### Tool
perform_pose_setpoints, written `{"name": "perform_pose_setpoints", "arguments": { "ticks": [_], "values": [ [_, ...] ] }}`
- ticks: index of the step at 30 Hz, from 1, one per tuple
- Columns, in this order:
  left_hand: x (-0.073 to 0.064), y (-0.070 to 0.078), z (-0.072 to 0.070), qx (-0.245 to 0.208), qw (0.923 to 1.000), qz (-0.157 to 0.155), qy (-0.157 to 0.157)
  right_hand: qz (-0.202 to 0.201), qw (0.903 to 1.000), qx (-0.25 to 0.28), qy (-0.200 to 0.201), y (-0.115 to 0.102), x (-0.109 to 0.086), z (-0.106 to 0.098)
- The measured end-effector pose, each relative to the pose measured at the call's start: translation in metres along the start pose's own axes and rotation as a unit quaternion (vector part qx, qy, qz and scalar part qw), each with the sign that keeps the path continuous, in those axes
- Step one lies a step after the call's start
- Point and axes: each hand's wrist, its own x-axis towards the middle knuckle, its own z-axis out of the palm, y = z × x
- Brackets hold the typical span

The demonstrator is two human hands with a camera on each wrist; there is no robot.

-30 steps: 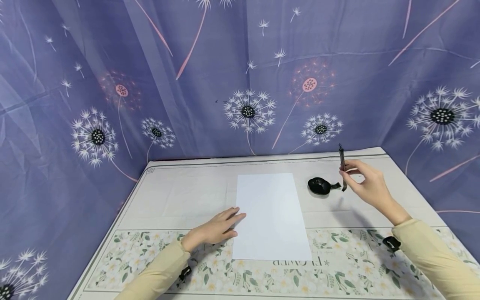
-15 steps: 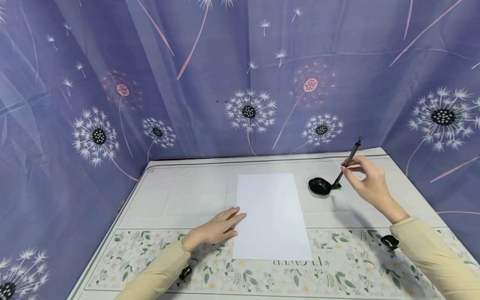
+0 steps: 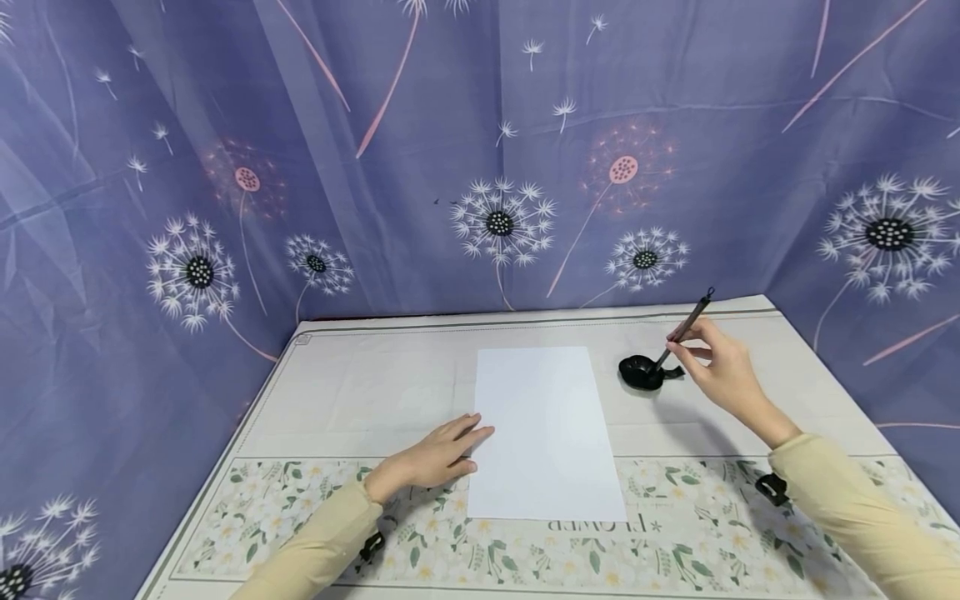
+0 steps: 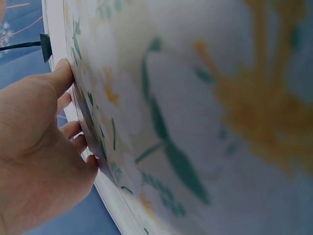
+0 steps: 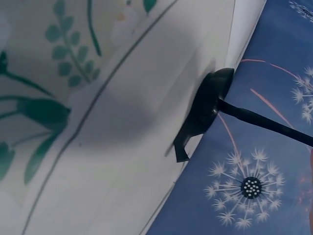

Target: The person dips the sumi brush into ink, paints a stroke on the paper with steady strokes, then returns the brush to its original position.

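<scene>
My right hand (image 3: 723, 371) pinches a dark writing brush (image 3: 688, 322), which has a small loop at its upper end. The brush leans to the right, its tip inside a small black ink dish (image 3: 637, 372) with a short curved handle. In the right wrist view the brush (image 5: 266, 125) meets the rim of the dish (image 5: 200, 107), which hides the tip. Fingers spread, my left hand (image 3: 431, 457) rests at the left edge of a blank white sheet of paper (image 3: 543, 433). The left wrist view shows that hand (image 4: 44, 147) lying low along the table.
A white cloth with a floral band (image 3: 300, 500) covers the table (image 3: 367, 383). Purple curtains (image 3: 390, 217) with dandelion prints stand behind and at both sides. The ink dish sits to the right of the paper.
My right hand has brought the brush left and down; its tip has gone from beside the dish's handle into the dish. The left hand and paper stay put.
</scene>
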Motion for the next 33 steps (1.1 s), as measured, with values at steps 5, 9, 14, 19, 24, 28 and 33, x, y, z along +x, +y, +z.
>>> {"name": "perform_pose_setpoints", "arguments": {
  "ticks": [5, 9, 14, 19, 24, 28, 33],
  "values": [
    [0.001, -0.001, 0.002, -0.002, 1.0, 0.0, 0.001, 0.016, 0.9997, -0.003, -0.016, 0.006, -0.004, 0.001],
    [0.001, -0.002, 0.002, -0.003, 1.0, 0.001, 0.0, 0.01, 0.9999, -0.011, -0.004, 0.007, -0.003, 0.001],
    [0.001, -0.002, 0.0, -0.002, 1.0, 0.0, 0.001, 0.017, 0.9998, -0.005, 0.011, 0.006, -0.001, 0.001],
    [0.0, -0.002, -0.002, -0.006, 1.0, -0.001, -0.001, 0.031, 0.9995, 0.001, 0.001, 0.008, -0.001, 0.001],
    [0.0, -0.001, -0.001, -0.008, 0.9999, -0.007, -0.005, 0.029, 0.9992, -0.003, 0.027, 0.009, -0.001, -0.001],
    [0.0, -0.001, -0.001, -0.011, 0.9999, -0.004, -0.001, 0.038, 0.9987, -0.003, 0.034, 0.009, -0.001, -0.001],
    [0.0, -0.002, 0.0, -0.008, 0.9999, -0.008, -0.007, 0.056, 0.9981, 0.006, 0.025, 0.012, -0.003, 0.0]
  ]
}}
